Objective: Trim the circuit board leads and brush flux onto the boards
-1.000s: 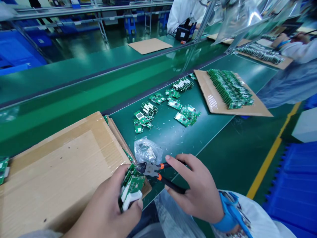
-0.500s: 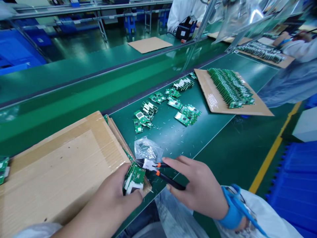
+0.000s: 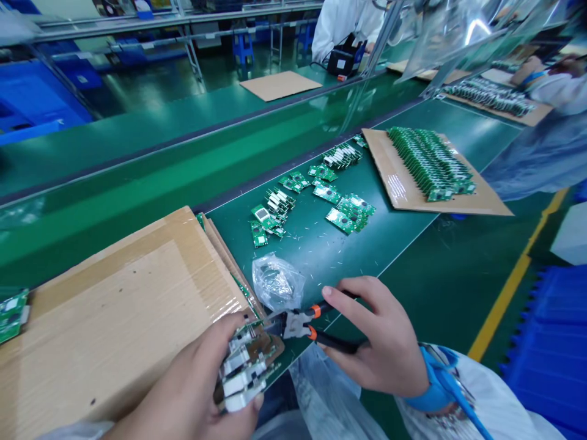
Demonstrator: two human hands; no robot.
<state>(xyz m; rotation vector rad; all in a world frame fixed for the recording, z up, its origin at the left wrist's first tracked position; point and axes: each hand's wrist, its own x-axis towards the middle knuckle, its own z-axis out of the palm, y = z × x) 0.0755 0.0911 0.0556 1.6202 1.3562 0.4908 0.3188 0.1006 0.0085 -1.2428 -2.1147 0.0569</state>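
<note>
My left hand (image 3: 192,391) grips a cluster of green circuit boards (image 3: 245,366) with white connectors, low over the corner of a cardboard sheet (image 3: 114,311). My right hand (image 3: 378,342) holds orange-handled side cutters (image 3: 298,324), whose jaws reach towards the boards and stop close to them. I cannot tell whether the jaws touch a board. Beyond my hands, a clear plastic bag (image 3: 277,282) lies on the green conveyor belt (image 3: 316,256). Loose circuit boards (image 3: 339,205) are scattered further along it.
Many boards stand in rows on a cardboard sheet (image 3: 426,168) at the far end of the belt. Co-workers sit across the line (image 3: 346,24) and to the right (image 3: 550,85). A blue wrist strap (image 3: 435,385) hangs from my right wrist. Blue crates (image 3: 545,354) stand on the floor.
My left hand has lowered the boards and turned them. The side cutters have shifted down and to the right with my right hand. The whole view has moved slightly.
</note>
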